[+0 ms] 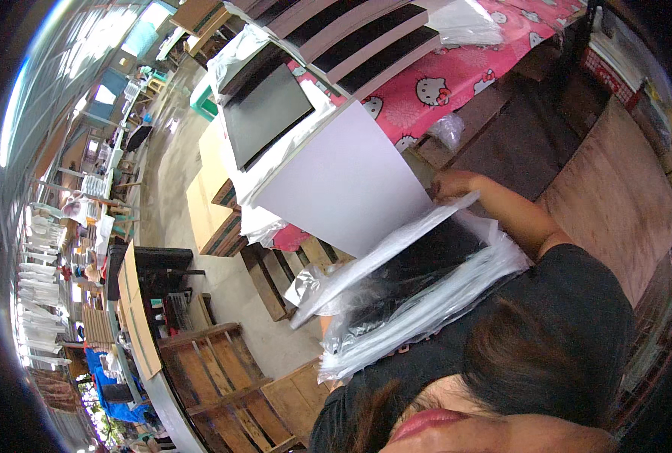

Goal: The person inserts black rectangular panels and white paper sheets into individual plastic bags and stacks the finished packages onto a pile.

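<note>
Head view: pink tablecloth point(479, 64), grey floor point(275, 343), wooden pallet point(230, 396), clear-plastic bundle point(426, 264) beside right fingers point(443, 185), grip of either hand unclear.

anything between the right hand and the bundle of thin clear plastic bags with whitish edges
Nothing visible does: the bare right hand is right by the bundle's upper corner. The smooth, flat white board lies on the bundle's far side. Whether the fingers grip the plastic is hidden.

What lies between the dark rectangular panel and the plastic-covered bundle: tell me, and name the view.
In the head view, a large white board lies between the dark rectangular panel and the plastic-covered bundle.
</note>
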Available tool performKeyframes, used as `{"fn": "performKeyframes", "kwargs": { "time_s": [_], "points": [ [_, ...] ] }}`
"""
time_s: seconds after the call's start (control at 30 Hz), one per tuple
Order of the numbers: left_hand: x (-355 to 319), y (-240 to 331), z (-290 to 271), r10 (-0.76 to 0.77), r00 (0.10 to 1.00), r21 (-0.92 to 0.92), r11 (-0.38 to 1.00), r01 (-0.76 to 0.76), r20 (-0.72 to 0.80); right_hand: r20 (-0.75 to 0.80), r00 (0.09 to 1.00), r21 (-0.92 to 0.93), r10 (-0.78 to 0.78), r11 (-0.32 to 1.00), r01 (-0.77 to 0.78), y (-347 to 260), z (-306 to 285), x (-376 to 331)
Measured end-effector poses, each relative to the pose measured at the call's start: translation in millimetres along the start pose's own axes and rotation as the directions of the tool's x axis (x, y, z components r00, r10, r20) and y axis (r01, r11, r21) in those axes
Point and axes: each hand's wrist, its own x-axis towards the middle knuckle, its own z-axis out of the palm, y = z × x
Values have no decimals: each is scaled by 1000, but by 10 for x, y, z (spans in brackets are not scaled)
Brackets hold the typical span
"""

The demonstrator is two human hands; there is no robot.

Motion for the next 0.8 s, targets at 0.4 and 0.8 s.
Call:
{"fn": "performKeyframes", "kwargs": {
  "time_s": [0.4,0.8],
  "points": [
    [-1632,2012,505,970,241,275,224,-935,31,444,836,-334,-321,807,487,-808,207,74],
    [-1400,2303,1569,907,404,-154,419,-895,117,-492,563,409,-664,395,823,-2067,-748,-664]
  ]
}}
